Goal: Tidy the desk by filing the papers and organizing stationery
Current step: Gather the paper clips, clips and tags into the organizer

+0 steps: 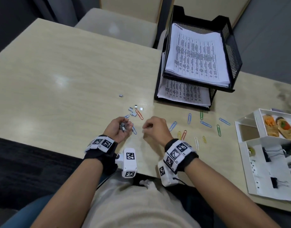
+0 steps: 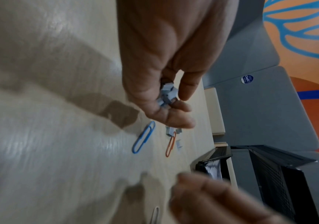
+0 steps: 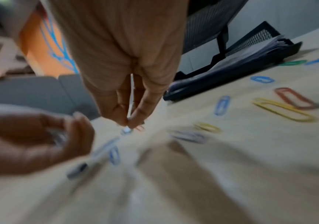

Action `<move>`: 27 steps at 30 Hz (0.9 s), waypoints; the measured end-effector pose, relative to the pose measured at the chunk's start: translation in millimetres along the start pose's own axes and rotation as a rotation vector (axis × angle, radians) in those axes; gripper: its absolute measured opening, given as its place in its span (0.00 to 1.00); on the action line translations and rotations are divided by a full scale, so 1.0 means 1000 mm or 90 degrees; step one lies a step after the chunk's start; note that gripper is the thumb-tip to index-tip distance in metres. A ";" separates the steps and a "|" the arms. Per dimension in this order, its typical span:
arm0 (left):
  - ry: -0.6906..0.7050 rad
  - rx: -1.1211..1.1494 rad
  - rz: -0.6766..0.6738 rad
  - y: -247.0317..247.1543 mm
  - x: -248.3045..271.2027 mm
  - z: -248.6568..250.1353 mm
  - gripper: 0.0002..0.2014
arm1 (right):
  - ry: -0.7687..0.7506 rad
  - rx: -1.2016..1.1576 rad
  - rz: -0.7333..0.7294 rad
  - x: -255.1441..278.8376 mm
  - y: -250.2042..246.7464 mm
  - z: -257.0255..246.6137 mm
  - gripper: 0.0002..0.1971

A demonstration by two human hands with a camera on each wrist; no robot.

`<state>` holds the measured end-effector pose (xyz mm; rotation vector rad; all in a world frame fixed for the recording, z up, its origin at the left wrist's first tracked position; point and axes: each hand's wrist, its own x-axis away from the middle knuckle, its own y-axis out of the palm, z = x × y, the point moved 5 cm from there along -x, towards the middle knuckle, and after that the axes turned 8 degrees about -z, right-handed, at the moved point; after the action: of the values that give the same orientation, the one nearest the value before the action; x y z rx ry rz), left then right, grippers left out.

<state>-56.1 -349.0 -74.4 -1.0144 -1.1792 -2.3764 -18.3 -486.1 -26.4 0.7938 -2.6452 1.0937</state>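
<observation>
My left hand (image 1: 123,127) is cupped palm-up over the desk (image 1: 67,71) and holds several small grey staple blocks (image 2: 167,95) in its curled fingers. More staple blocks (image 1: 133,111) lie just beyond it, and one (image 1: 120,95) lies alone farther out. My right hand (image 1: 145,128) hovers beside the left, thumb and forefinger pinched together on what looks like a small grey staple piece (image 3: 129,119); the right wrist view is blurred. Coloured paper clips are scattered around both hands: a red one (image 1: 139,114), a blue one (image 2: 143,137), and several more (image 1: 205,124) to the right.
A black two-tier mesh tray (image 1: 232,51) holding printed papers (image 1: 197,53) stands at the back right. A white desk organizer (image 1: 256,122) with black binder clips (image 1: 265,153) sits at the right edge. Chairs stand behind the desk.
</observation>
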 end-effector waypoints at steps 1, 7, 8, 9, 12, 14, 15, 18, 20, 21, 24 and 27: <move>-0.006 0.002 -0.015 0.003 -0.001 0.000 0.17 | -0.022 -0.036 0.005 -0.003 -0.003 -0.014 0.06; -0.036 -0.016 -0.077 0.014 -0.009 0.009 0.29 | -0.088 -0.122 -0.032 -0.034 -0.007 -0.063 0.05; -0.044 -0.012 -0.056 0.011 -0.012 0.015 0.31 | -0.075 -0.139 -0.006 -0.043 -0.011 -0.060 0.06; -0.054 -0.008 -0.038 0.007 -0.015 0.020 0.31 | -0.055 -0.143 0.020 -0.052 -0.015 -0.054 0.07; -0.063 -0.035 -0.017 -0.003 -0.021 0.041 0.24 | 0.015 -0.021 0.045 -0.077 -0.019 -0.031 0.11; -0.049 -0.076 -0.021 -0.009 -0.024 0.057 0.20 | 0.043 0.090 0.004 -0.087 -0.010 -0.019 0.12; -0.042 -0.086 -0.021 -0.012 -0.026 0.065 0.19 | 0.045 0.139 -0.015 -0.090 -0.005 -0.016 0.11; -0.017 -0.074 -0.004 -0.023 -0.030 0.084 0.20 | 0.043 0.196 -0.021 -0.093 0.003 -0.013 0.11; -0.004 -0.056 0.013 -0.029 -0.035 0.092 0.21 | 0.045 0.179 -0.010 -0.097 0.002 -0.014 0.13; -0.001 -0.048 0.016 -0.031 -0.037 0.093 0.21 | 0.044 0.165 -0.007 -0.099 0.001 -0.015 0.14; -0.004 -0.015 0.014 -0.036 -0.042 0.090 0.21 | 0.016 0.114 0.016 -0.102 -0.001 -0.023 0.12; 0.012 0.006 0.015 -0.040 -0.045 0.082 0.18 | 0.003 0.087 0.034 -0.104 0.001 -0.028 0.10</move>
<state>-8.3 -261.3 -95.0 -0.9952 -1.1633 -2.3550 67.8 -423.4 -42.9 0.7476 -2.6246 1.3010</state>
